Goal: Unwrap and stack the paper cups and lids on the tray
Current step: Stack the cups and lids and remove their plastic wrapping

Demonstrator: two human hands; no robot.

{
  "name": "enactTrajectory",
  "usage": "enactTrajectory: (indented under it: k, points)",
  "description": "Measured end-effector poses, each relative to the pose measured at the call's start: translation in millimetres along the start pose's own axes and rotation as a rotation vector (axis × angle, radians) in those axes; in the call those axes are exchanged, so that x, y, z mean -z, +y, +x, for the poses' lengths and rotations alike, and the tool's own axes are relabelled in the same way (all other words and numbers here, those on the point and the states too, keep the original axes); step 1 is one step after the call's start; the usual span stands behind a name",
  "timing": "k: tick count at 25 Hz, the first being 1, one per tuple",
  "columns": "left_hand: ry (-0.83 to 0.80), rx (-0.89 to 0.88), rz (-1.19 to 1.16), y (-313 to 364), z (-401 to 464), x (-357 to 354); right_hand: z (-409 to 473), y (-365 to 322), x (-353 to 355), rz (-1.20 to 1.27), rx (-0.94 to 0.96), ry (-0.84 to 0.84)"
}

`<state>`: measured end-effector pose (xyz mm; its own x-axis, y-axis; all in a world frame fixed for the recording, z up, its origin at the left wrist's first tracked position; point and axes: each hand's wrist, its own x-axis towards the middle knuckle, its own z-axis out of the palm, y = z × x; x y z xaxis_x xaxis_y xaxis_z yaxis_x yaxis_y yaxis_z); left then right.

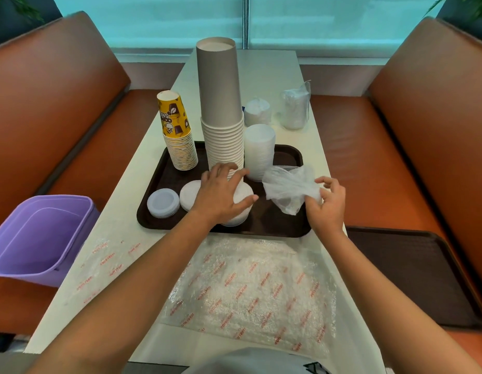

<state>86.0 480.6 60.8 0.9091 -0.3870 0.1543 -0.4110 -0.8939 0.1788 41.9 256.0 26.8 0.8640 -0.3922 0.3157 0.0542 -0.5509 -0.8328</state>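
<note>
Resting on a stack of white lids (241, 209) at the near middle of the dark brown tray (153, 211), the left hand (221, 194) lies with fingers spread and fairly straight across the top lid, pressing rather than gripping. The right hand (327, 205) pinches a crumpled clear plastic wrapper (287, 188) between thumb and fingers, holding it above the tray's right side. On the tray stand a tall stack of grey paper cups (221, 109), upside down, and to its left a shorter inverted stack of yellow printed cups (177, 133). A column of translucent lids (259, 151) stands just right of the grey cups. Two low piles of lids occupy the tray's near left: a bluish-white pile (163, 203) and, beside it, a white pile (190, 194) partly hidden by the left hand. Beyond the tray, on the white table (264, 68), sit two bundles that remain wrapped: a small round bundle (257, 112) and a taller bundle (295, 107) in clear plastic. A flattened clear wrapper with red print (250, 290) lies on the table near the person. A purple bin (41, 236) rests on the left bench, and a second dark tray (412, 276) lies on the right bench.
</note>
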Motion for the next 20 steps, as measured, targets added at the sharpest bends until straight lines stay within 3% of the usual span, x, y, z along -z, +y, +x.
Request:
enactTrajectory:
  k: [2, 4, 6, 8, 11, 13, 17, 20]
  points:
    - [0.152, -0.062, -0.281, 21.9, -8.4, 6.8, -1.2, -29.2, 6.1, 0.032, 0.111, 0.029]
    - [0.064, -0.091, -0.530, 49.8, -18.2, 6.3, -1.0, -54.5, 9.2, 0.082, 0.073, -0.031]
    - [-0.034, -0.002, -0.715, 68.7, -27.0, -3.5, 1.6, -66.2, 8.8, 0.176, -0.090, -0.196]
    - [0.121, 0.099, -0.871, 66.6, -28.2, -12.6, 3.0, -67.9, 11.9, 0.316, -0.219, -0.350]
    - [0.324, 0.349, -1.149, 51.8, -29.9, -8.7, 7.0, -55.7, 32.1, 0.551, -0.426, -0.450]
    - [0.373, 0.510, -1.335, 41.3, -28.9, 1.1, 8.2, -48.7, 46.0, 0.669, -0.529, -0.427]
    - [0.314, 0.705, -1.525, 37.9, -30.5, 18.1, -0.6, -47.6, 50.9, 0.878, -0.688, -0.232]
    - [0.307, 0.739, -1.621, 42.1, -33.5, 24.4, -11.2, -48.3, 47.8, 1.019, -0.772, -0.309]
